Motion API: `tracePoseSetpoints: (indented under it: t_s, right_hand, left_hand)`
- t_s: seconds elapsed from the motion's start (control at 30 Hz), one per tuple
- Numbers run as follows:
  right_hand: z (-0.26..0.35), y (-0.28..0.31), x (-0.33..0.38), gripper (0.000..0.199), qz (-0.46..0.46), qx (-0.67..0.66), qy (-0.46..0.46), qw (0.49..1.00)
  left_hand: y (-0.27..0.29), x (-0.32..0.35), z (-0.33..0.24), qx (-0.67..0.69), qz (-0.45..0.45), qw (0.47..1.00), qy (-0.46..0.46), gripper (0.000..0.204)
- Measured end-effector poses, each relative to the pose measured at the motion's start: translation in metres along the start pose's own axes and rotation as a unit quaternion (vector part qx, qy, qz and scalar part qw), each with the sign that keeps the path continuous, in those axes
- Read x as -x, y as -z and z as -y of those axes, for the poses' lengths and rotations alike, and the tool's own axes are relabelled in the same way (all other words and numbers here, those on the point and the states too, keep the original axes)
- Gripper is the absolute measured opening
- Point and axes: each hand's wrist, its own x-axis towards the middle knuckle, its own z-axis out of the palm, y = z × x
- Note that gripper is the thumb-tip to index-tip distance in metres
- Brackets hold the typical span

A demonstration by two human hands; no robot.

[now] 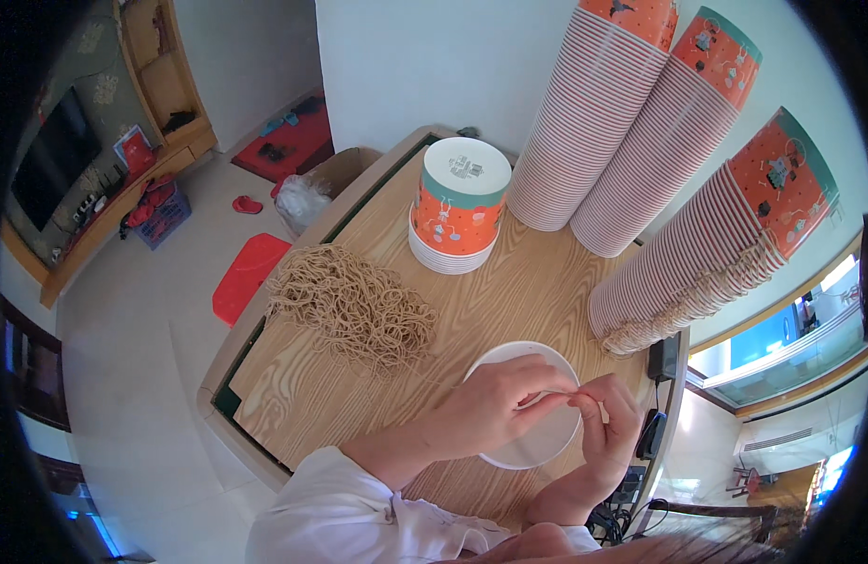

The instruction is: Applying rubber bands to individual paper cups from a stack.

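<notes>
Both my hands meet above a white paper bucket (537, 453), whose pale inside faces up near the table's front. My left hand (495, 399) is closed in a pinch over the bucket's far rim. The thumb and fingers of my right hand (608, 418) are pinched too, its fingertips against those of the left. Whatever lies between them is too small to make out. A tangled heap of tan string (354, 305) lies to the left, with a thin strand trailing toward my left hand. Beyond the bucket stands a short upside-down stack of orange and green paper buckets (459, 211).
Tall leaning stacks of nested buckets (589, 117) rest along the wall; the nearer right stack (683, 254) has tan string down its side. Black power adapters (661, 360) and cables sit at the table's right edge. A red stool (250, 273) stands left of the wooden table (293, 404).
</notes>
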Motion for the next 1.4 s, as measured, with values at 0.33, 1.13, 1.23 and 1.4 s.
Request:
tracePoseSetpoints:
  t_s: [0.33, 1.13, 1.23, 1.4]
  right_hand:
    - [-0.004, 0.0, 0.003, 0.009, 0.015, -0.02, -0.032, 0.999]
    - [-0.004, 0.006, 0.0, 0.011, 0.07, -0.061, -0.01, 0.996]
    - [-0.005, 0.002, -0.001, 0.012, 0.073, -0.073, -0.012, 0.995]
    - [-0.027, -0.005, -0.017, 0.033, 0.012, 0.192, 0.027, 0.981]
  left_hand:
    - [-0.006, -0.002, 0.001, -0.017, -0.022, 0.996, -0.083, 0.013]
    - [-0.001, 0.0, 0.004, 0.002, 0.012, 0.999, 0.03, 0.012]
    - [0.002, 0.001, 0.006, 0.002, 0.005, 1.0, 0.024, 0.012]
    - [0.008, -0.006, 0.02, -0.114, -0.056, 0.989, 0.081, 0.008]
